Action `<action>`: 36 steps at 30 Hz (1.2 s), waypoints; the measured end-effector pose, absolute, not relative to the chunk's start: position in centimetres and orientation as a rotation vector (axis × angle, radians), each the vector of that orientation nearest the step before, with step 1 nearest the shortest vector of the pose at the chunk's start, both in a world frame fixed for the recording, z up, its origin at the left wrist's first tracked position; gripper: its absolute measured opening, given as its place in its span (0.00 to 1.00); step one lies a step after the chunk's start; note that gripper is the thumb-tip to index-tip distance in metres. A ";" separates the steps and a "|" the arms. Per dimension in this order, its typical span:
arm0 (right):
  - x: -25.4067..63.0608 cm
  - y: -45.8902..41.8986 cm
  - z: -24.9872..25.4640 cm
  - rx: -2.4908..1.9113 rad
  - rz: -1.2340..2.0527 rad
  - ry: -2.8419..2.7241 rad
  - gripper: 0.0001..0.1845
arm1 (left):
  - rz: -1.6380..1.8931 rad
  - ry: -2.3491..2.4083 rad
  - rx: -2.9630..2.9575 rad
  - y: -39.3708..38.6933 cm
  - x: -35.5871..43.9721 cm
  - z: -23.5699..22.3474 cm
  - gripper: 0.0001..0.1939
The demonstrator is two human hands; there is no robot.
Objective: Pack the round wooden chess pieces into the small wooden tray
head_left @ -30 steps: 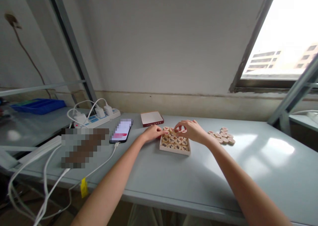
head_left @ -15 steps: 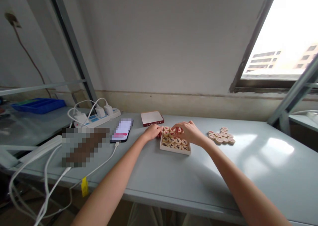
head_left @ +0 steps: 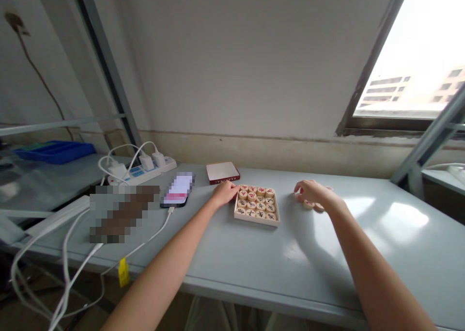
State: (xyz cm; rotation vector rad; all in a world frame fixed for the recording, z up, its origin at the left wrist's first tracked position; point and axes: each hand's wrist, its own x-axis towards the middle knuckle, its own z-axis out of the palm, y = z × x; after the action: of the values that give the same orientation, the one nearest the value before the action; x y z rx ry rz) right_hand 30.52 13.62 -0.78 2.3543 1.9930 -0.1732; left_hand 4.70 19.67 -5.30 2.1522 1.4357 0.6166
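Observation:
My left hand (head_left: 225,193) is at the left wall of an open white box (head_left: 257,220), its fingers closed on that edge. Rows of round wooden Chinese chess pieces (head_left: 260,206) fill the box, some with red characters and others with black ones. Farther right, my right hand (head_left: 311,192) reaches over a group of loose chess pieces (head_left: 318,207) on the table. Its fingers are curved downward and apart, with no piece visible between them. The hand and forearm hide most of this group.
Behind the box lies its red-edged lid (head_left: 223,171). A charging phone (head_left: 178,189) lies on the left, near a white power strip (head_left: 145,172) with plugs and cables. A blurred brown object (head_left: 125,214) is by the table's left side. The grey table (head_left: 254,258) meets the wall behind.
My right hand has moved right, from above the box to the loose pieces, uncovering the red pieces in the back rows. My left hand has stayed at the box.

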 end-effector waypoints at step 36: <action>33.0 11.3 -1.2 2.252 -0.148 2.169 0.07 | 0.360 0.968 2.014 19.6 3.1 -3.1 0.23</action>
State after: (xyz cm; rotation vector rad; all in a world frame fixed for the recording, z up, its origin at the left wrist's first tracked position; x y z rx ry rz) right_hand 33.04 11.34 -1.17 2.2516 2.1693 -0.1484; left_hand 3.10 19.65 -3.10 2.0143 0.9679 0.3596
